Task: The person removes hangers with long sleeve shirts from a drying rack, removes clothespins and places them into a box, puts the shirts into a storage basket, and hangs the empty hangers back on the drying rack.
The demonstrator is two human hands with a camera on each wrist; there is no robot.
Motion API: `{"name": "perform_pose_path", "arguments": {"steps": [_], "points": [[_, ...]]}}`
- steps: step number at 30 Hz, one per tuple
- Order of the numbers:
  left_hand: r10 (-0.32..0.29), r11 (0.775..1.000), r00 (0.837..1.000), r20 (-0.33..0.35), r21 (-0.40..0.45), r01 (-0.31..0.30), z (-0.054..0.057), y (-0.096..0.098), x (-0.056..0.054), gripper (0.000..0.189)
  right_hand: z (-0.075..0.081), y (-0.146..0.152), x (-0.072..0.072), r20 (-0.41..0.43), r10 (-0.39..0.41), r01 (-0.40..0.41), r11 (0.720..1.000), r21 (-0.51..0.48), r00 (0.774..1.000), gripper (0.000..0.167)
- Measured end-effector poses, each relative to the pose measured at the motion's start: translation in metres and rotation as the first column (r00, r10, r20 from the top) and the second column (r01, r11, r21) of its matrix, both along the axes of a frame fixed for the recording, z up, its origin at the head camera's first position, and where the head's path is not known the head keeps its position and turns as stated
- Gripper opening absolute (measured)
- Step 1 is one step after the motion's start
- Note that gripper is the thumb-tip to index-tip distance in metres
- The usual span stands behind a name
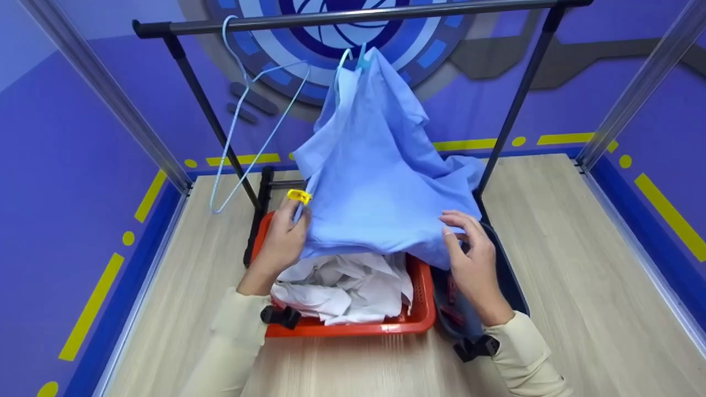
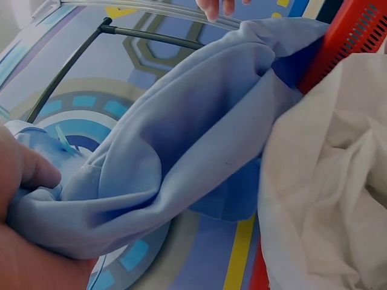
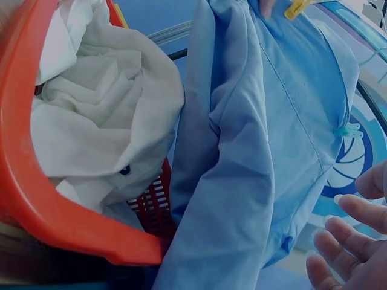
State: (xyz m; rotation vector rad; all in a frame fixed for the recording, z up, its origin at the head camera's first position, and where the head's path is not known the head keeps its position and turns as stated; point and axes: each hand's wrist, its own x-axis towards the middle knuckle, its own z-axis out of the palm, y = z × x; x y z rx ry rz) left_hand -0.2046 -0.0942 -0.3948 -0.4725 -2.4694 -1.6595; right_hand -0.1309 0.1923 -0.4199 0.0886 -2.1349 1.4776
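Observation:
A light blue shirt (image 1: pixel 380 176) hangs from the rack on a hanger, with a teal clothespin (image 1: pixel 363 58) at its top. My left hand (image 1: pixel 284 237) grips the lower left part of the shirt; in the left wrist view, the thumb and fingers pinch its bunched cloth (image 2: pixel 115 211). A yellow clothespin (image 1: pixel 298 196) shows at the left fingertips; whether the hand holds it too is unclear. On the other side, my right hand (image 1: pixel 474 256) is at the shirt's lower right edge, fingers loosely bent. The right wrist view shows those fingers (image 3: pixel 344 241) apart from the cloth.
A bare light blue wire hanger (image 1: pixel 242 99) hangs at the left of the dark rail (image 1: pixel 358 17). Below the shirt stands a red basket (image 1: pixel 353 330) holding white cloth (image 1: pixel 353 292). Beside it is a dark bin (image 1: pixel 510 281) with red items inside. Blue panels surround the wooden surface (image 1: pixel 595 286).

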Motion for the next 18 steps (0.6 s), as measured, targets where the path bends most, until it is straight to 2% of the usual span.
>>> {"name": "perform_pose_path", "arguments": {"steps": [4,8,15,18], "points": [[-0.01,1.0,1.0,-0.029,-0.017,0.01,-0.003,-0.003,0.003,0.02,0.0,0.004,0.0,0.003,-0.002,0.002,1.0,-0.002,1.0,0.021],[-0.037,0.999,0.999,-0.025,-0.028,0.037,-0.007,-0.006,0.006,0.021,-0.003,0.008,-0.002,0.032,-0.001,0.001,1.0,-0.016,0.999,0.023],[-0.071,0.995,0.997,-0.043,-0.068,0.068,-0.013,-0.009,0.009,0.024,-0.028,0.024,-0.015,0.06,-0.002,0.005,0.999,-0.046,0.998,0.023],[-0.095,0.993,0.995,-0.032,-0.076,0.093,-0.016,-0.01,0.011,0.03,-0.031,0.028,-0.016,0.052,-0.002,0.005,0.998,-0.055,0.999,0.022]]}}
